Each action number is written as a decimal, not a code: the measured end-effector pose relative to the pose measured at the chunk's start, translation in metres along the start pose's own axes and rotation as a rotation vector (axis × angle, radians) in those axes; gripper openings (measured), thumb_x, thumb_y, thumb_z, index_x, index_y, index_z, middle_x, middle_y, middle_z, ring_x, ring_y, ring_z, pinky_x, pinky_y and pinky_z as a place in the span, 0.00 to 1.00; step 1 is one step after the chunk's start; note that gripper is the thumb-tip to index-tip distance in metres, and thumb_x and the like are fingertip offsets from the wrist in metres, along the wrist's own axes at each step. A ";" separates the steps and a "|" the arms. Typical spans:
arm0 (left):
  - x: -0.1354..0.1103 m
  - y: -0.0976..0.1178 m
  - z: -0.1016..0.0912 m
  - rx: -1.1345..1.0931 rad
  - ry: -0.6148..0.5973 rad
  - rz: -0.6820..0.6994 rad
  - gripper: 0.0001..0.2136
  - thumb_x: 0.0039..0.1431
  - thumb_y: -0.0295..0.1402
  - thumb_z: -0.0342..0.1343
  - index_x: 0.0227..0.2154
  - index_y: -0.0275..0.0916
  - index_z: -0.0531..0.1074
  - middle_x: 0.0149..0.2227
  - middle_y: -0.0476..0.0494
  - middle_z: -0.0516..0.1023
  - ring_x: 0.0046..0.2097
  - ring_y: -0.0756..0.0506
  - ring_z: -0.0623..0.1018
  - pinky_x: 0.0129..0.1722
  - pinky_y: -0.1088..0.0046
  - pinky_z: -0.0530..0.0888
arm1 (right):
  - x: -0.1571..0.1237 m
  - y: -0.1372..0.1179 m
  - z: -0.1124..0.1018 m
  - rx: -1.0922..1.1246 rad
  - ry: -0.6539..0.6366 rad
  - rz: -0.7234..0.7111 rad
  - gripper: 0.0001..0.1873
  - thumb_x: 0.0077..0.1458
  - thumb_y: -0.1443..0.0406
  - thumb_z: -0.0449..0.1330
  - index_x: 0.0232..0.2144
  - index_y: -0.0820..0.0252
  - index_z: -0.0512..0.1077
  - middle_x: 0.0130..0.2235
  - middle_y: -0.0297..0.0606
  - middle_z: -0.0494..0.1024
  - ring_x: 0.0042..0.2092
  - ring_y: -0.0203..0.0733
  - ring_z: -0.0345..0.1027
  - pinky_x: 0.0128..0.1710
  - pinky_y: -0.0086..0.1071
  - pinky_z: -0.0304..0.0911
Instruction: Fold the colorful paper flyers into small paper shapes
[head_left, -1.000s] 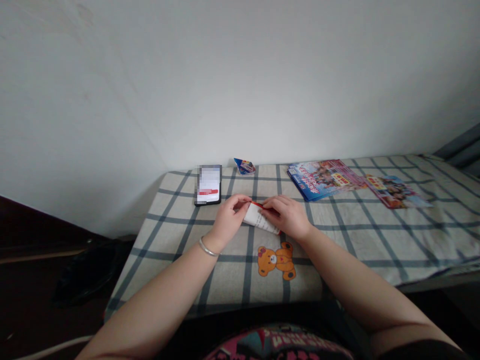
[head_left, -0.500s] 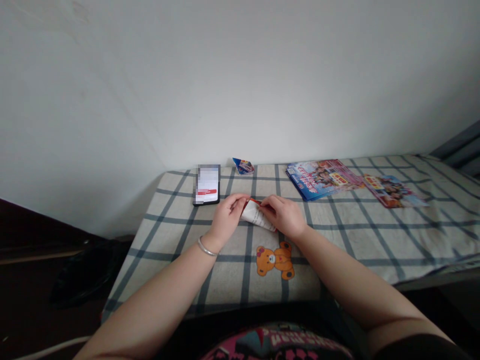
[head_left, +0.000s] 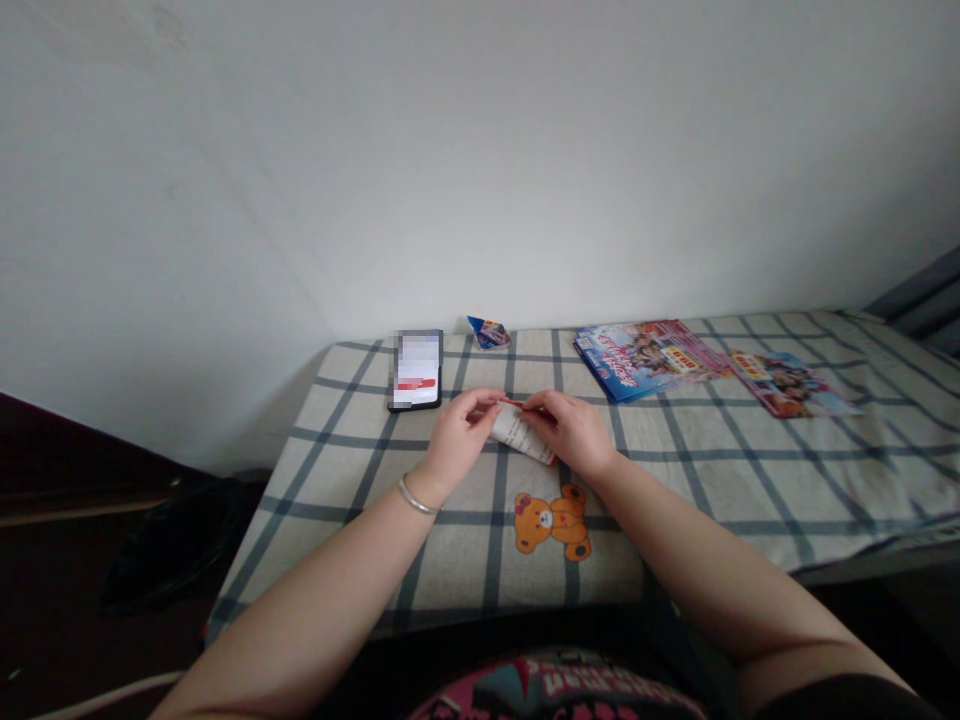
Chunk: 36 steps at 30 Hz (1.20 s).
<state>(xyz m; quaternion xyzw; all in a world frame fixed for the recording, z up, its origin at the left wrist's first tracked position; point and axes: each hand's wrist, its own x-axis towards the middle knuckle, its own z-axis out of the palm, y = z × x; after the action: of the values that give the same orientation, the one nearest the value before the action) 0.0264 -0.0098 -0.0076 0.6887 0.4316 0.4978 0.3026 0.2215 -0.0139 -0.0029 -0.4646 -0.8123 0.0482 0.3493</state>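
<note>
Noted a small folded paper (head_left: 517,432), white with print and a red edge, held low over the middle of the checked cloth (head_left: 352,470), tilted down to the right. Could not tell whether its lower corner touched the cloth. Found the left hand (head_left: 461,435) closed on its upper left end, thumb and forefinger pinching the red edge. Found the right hand (head_left: 571,432) closed on the other end, fingers curled over the paper's right part. Recorded a silver bangle (head_left: 415,495) on the left wrist. Saw an orange bear print (head_left: 553,520) on the cloth just nearer than the hands. Logged a phone (head_left: 416,369) lying flat, screen lit, just beyond the left hand. Marked a small folded coloured piece (head_left: 489,332) by the wall (head_left: 480,150). Noted a stack of leaflets (head_left: 645,358) beyond the right hand and one more leaflet (head_left: 791,383) beside it, both flat, well apart from the paper.
</note>
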 end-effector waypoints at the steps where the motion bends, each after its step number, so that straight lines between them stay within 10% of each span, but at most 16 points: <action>1: 0.000 0.000 0.000 0.003 -0.003 0.005 0.06 0.60 0.31 0.55 0.39 0.40 0.74 0.39 0.46 0.79 0.39 0.47 0.79 0.40 0.72 0.77 | 0.000 0.000 0.000 0.004 0.002 0.003 0.05 0.61 0.61 0.57 0.37 0.53 0.72 0.36 0.35 0.80 0.36 0.39 0.74 0.36 0.29 0.65; 36: 0.003 -0.001 -0.003 -0.106 0.118 -0.131 0.08 0.62 0.34 0.50 0.39 0.39 0.71 0.38 0.45 0.78 0.40 0.46 0.77 0.40 0.70 0.74 | 0.001 0.007 0.004 0.366 0.044 0.275 0.10 0.56 0.59 0.59 0.40 0.55 0.70 0.29 0.32 0.76 0.26 0.35 0.66 0.27 0.29 0.62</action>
<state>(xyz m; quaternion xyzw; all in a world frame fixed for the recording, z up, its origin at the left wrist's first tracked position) 0.0236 -0.0066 -0.0060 0.6115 0.4660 0.5387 0.3446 0.2237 -0.0082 -0.0076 -0.5007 -0.7113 0.2314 0.4356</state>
